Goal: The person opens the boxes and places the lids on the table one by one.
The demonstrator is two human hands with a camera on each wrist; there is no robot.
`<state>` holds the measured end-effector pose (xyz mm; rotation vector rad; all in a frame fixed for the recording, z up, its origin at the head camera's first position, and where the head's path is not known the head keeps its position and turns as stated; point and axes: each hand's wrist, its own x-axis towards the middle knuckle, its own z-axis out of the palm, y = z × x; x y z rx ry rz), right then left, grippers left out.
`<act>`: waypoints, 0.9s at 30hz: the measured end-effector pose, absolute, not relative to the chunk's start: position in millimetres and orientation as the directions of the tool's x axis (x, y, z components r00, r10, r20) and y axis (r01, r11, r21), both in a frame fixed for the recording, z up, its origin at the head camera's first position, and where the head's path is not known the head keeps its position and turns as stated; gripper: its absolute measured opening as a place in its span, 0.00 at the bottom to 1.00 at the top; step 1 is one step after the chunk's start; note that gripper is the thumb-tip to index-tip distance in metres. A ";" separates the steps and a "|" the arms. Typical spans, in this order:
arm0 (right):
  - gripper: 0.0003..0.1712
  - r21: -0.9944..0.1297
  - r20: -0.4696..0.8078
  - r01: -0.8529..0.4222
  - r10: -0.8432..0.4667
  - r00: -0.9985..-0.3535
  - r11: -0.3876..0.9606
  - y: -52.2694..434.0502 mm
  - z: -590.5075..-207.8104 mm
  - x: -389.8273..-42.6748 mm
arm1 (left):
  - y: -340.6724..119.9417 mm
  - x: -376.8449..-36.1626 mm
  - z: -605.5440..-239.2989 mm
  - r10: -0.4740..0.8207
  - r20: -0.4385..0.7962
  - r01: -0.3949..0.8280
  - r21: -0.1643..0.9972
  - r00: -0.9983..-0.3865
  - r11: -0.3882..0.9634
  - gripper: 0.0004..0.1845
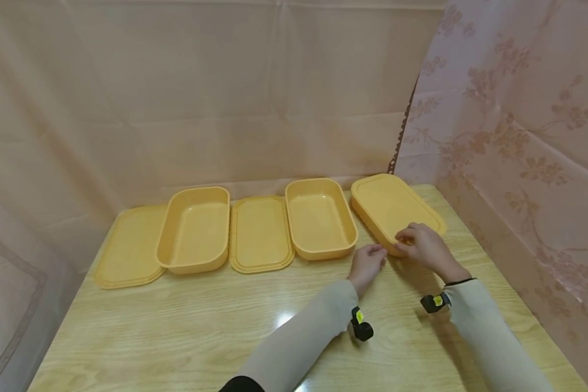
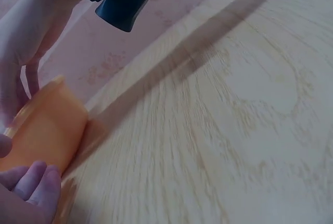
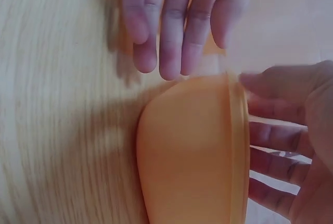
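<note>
A yellow box with its lid on stands at an angle at the table's right back. At its near corner is my right hand, its fairly straight fingers reaching over the lid and its thumb by the rim. Just left of that corner is my left hand; in the right wrist view its fingers extend loosely beside the box wall, and contact is unclear. The left wrist view shows the box's end wall between both hands.
Left of the lidded box stand an uncovered yellow box, a flat yellow lid, a second uncovered box and another lid. They lie along the wooden table's back edge. Cloth curtains hang behind and at the sides.
</note>
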<state>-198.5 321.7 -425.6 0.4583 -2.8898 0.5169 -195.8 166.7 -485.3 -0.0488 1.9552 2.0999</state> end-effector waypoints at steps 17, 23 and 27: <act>0.27 -0.425 0.308 0.042 0.188 -0.933 0.904 363.7 -421.9 -201.8 | 178.3 -195.8 -470.4 0.134 -0.317 -0.340 0.915 -0.939 -0.217 0.13; 0.37 -0.540 0.121 0.155 0.259 -0.958 0.827 378.7 -425.8 -203.6 | 180.9 -197.0 -469.0 0.112 -0.329 -0.347 0.900 -0.938 -0.265 0.12; 0.41 -0.655 0.012 0.207 0.284 -0.959 0.726 384.6 -430.9 -203.5 | 182.3 -197.2 -467.3 0.104 -0.328 -0.344 0.889 -0.939 -0.301 0.12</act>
